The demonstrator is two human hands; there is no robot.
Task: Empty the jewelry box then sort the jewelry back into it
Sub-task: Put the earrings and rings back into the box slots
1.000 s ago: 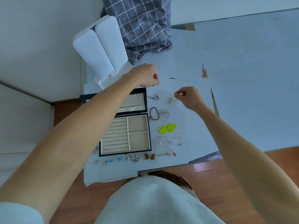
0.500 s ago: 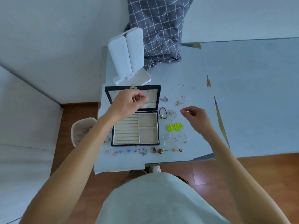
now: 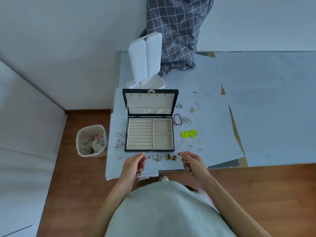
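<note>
Jewelry box (image 3: 150,134) is sitting open near the left end of the tabletop (image 3: 256,117), lid propped back, and from our head view we are seeing every compartment bare: the ring rolls on the left and the two square trays on the right are holding nothing. So we are judging the emptying half finished and the sorting half not yet begun. All the pieces are lying around the box on the tabletop: silver rings (image 3: 119,140) along its left side, a row of small studs and amber earrings (image 3: 171,157) just in front of it, neon yellow earrings (image 3: 189,134), wire hoops (image 3: 191,144) and a dark hair tie (image 3: 177,119) on its right. Our left hand (image 3: 134,165) is hovering at the near edge with fingers relaxed, its grip loose and carrying nothing. Our right hand (image 3: 192,162) is hanging just beside the amber earrings, fingers lightly curved, also holding nothing that we are able to make out. Everything is still waiting to go back in
</note>
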